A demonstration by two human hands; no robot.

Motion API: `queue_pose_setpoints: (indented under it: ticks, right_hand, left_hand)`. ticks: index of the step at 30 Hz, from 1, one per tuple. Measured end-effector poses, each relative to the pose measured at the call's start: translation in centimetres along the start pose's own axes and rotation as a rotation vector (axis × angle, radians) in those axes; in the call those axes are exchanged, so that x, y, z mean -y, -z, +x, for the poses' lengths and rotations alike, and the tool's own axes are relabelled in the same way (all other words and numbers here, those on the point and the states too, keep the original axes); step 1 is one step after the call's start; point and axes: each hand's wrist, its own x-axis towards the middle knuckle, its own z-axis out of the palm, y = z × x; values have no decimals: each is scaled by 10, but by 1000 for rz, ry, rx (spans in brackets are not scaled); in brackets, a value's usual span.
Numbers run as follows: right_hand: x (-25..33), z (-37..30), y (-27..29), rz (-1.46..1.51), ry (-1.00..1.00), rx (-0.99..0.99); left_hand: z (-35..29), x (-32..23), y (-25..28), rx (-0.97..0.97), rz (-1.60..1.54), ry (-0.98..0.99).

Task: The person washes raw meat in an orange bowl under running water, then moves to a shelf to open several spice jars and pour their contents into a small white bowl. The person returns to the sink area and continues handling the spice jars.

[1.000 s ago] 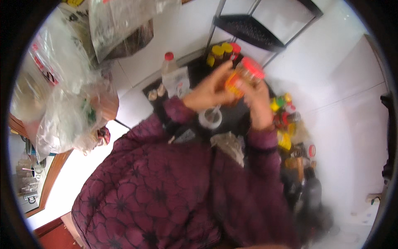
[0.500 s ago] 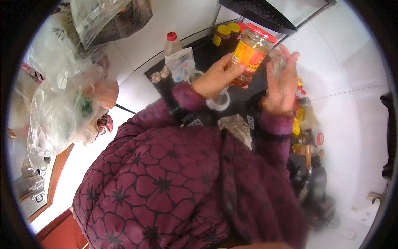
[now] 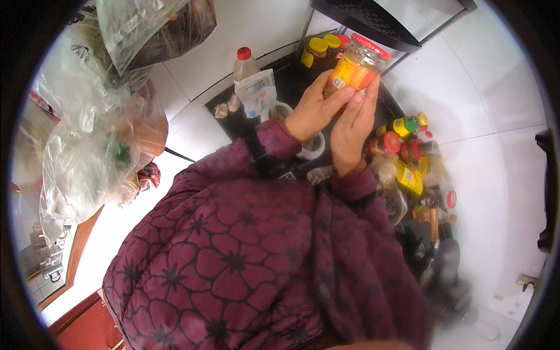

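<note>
Both hands, left hand [image 3: 315, 112] and right hand [image 3: 353, 127], grasp the tilted red-lidded jar [image 3: 352, 71] low; support its base, grip evenly.

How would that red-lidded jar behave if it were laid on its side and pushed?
The red-lidded jar would probably roll, since its sides look round. Its clear, glass-like walls suggest it is stiff and perhaps breakable. Its smooth-looking surface may be somewhat slippery.
</note>
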Motion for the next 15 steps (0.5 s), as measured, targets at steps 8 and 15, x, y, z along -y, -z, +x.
queue_pose_setpoints:
  ticks: [8, 15]
  right_hand:
    - [12, -15, 11, 497, -620, 119]
    - [28, 91, 46, 302, -380, 334]
  left_hand:
    - [21, -9, 10, -83, -82, 7]
    - [15, 0, 7, -29, 318, -202]
